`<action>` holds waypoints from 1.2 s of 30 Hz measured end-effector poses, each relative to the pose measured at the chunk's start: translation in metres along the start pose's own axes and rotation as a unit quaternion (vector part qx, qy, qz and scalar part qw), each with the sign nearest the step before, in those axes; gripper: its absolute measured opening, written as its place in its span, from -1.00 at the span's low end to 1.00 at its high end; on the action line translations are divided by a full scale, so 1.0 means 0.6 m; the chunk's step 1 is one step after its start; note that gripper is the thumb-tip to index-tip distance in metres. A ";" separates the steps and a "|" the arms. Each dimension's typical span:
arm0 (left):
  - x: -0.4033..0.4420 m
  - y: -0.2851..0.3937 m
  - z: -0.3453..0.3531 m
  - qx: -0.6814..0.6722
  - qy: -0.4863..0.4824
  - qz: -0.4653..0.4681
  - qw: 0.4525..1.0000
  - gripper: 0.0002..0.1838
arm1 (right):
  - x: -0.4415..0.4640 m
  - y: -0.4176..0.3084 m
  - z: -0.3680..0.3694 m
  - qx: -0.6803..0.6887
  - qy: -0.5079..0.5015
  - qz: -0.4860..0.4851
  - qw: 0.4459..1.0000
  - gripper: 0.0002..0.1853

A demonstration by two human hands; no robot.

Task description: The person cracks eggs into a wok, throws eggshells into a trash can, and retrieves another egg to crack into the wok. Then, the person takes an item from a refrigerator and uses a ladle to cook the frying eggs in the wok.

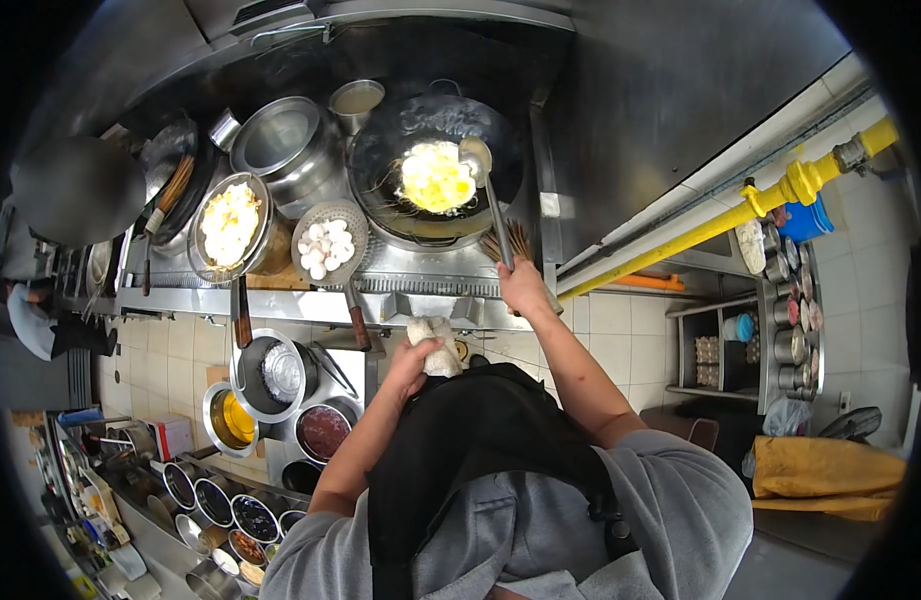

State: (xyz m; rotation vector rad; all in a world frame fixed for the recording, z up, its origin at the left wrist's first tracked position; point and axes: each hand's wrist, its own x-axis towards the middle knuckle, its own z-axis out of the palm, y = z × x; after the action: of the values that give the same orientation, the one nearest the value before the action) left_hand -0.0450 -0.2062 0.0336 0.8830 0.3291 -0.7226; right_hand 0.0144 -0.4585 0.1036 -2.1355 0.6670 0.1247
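My right hand is closed round the handle of a long metal ladle. The ladle's bowl rests at the right edge of bright yellow egg in a large dark wok. Near the stove's front edge, my left hand grips a folded whitish cloth. Left of the wok, a perforated skimmer holds several white, egg-like pieces. Farther left, a strainer holds cooked yellow egg and sits over a pot.
A large lidded pot and a small pot stand behind the skimmer. A bamboo brush lies right of the wok. Bowls of yellow liquid and dark red food stand at left. A yellow pipe runs along the right wall.
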 end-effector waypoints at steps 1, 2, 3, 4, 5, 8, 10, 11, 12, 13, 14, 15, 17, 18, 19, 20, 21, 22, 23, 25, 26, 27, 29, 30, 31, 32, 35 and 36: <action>0.000 -0.001 -0.001 0.001 -0.004 0.000 1.000 -0.52 | 0.008 0.012 0.007 -0.016 -0.001 -0.030 0.999 -0.69; 0.001 -0.002 -0.002 0.001 -0.007 0.001 1.000 -0.52 | 0.015 0.024 0.013 -0.033 -0.003 -0.060 0.998 -0.69; -0.002 0.003 0.002 0.001 -0.008 0.001 1.000 -0.52 | 0.010 0.016 0.010 -0.033 -0.003 -0.060 0.998 -0.69; -0.005 0.008 0.007 0.010 -0.003 -0.006 1.000 -0.53 | 0.003 0.005 0.006 -0.006 -0.018 -0.026 0.999 -0.68; -0.008 0.012 0.010 0.018 0.002 -0.012 1.000 -0.53 | -0.001 -0.002 0.004 0.020 -0.033 0.007 0.999 -0.67; 0.001 0.005 0.003 0.024 0.001 -0.010 1.000 -0.57 | -0.003 0.007 0.003 0.031 0.008 -0.003 0.999 -0.65; 0.004 0.004 0.001 0.018 0.004 -0.009 1.000 -0.56 | -0.006 0.005 -0.012 0.020 0.018 -0.008 1.000 -0.65; 0.005 0.003 -0.001 0.012 0.007 -0.008 1.000 -0.56 | -0.006 0.004 -0.021 0.009 0.029 -0.013 0.999 -0.65; 0.006 0.002 -0.004 0.011 0.008 -0.007 1.000 -0.56 | -0.005 0.002 -0.030 -0.016 0.035 -0.022 0.999 -0.66; 0.006 0.002 -0.007 0.012 0.004 -0.008 1.000 -0.56 | 0.000 0.006 -0.035 -0.016 0.034 -0.023 0.999 -0.66; 0.007 0.001 -0.009 0.014 0.000 -0.009 1.000 -0.55 | 0.008 0.012 -0.038 -0.037 0.045 -0.044 0.997 -0.66; 0.007 0.003 -0.007 0.013 0.001 -0.008 1.000 -0.55 | 0.016 0.016 -0.039 -0.057 0.056 -0.065 0.995 -0.66; 0.008 0.008 -0.001 -0.009 0.017 -0.019 1.000 -0.54 | 0.029 0.021 -0.032 -0.064 0.062 -0.069 0.994 -0.67; 0.010 0.007 0.001 -0.009 0.016 -0.019 1.000 -0.54 | 0.026 0.008 -0.030 -0.087 0.069 -0.071 0.991 -0.66; 0.012 0.008 0.003 -0.011 0.016 -0.014 1.000 -0.54 | 0.024 -0.001 -0.027 -0.110 0.077 -0.072 0.988 -0.66; 0.015 0.009 0.005 -0.013 0.017 -0.009 1.000 -0.53 | 0.027 0.000 -0.021 -0.110 0.078 -0.073 0.988 -0.66; 0.016 0.009 0.006 -0.014 0.016 -0.008 1.000 -0.53 | 0.028 -0.001 -0.014 -0.080 0.055 -0.056 0.994 -0.66; 0.018 0.009 0.007 -0.016 0.012 -0.006 1.000 -0.54 | 0.030 -0.001 -0.009 -0.050 0.031 -0.039 0.998 -0.65; 0.019 0.009 0.008 -0.019 0.009 -0.002 1.000 -0.54 | 0.032 -0.001 -0.006 -0.050 0.030 -0.041 0.997 -0.65; 0.019 0.008 0.010 -0.019 0.007 0.005 1.000 -0.54 | 0.022 -0.018 -0.006 -0.028 -0.010 -0.010 1.000 -0.64; 0.019 0.007 0.010 -0.016 0.004 0.010 1.000 -0.54 | 0.026 -0.021 -0.002 -0.029 -0.012 -0.012 0.999 -0.64; 0.017 0.006 0.011 -0.018 0.006 0.011 1.000 -0.54 | 0.035 -0.023 0.003 -0.042 0.001 -0.020 0.999 -0.63; 0.013 0.004 0.013 -0.018 0.008 0.018 1.000 -0.54 | 0.061 -0.022 0.013 -0.055 0.013 -0.026 0.998 -0.62; 0.013 0.003 0.013 -0.018 0.008 0.019 1.000 -0.54 | 0.082 -0.019 0.022 -0.074 0.041 -0.056 0.995 -0.61; 0.013 0.002 0.011 -0.018 0.010 0.015 1.000 -0.54 | 0.108 -0.013 0.032 -0.093 0.069 -0.086 0.990 -0.60; 0.012 0.002 0.010 -0.017 0.012 0.011 1.000 -0.54 | 0.145 0.002 0.047 -0.094 0.052 -0.067 0.992 -0.59; 0.008 0.004 0.014 -0.017 0.031 0.005 0.999 -0.54 | 0.151 -0.040 0.028 -0.067 -0.014 -0.019 0.997 -0.58; 0.005 0.005 0.015 -0.018 0.032 0.006 0.999 -0.54 | 0.145 -0.052 0.020 -0.067 -0.016 -0.020 0.997 -0.58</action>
State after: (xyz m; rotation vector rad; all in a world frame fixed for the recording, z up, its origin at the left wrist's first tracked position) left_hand -0.0410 -0.2134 0.0392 0.8751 0.3928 -0.6764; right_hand 0.1058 -0.4706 0.0909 -2.2688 0.6118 0.1852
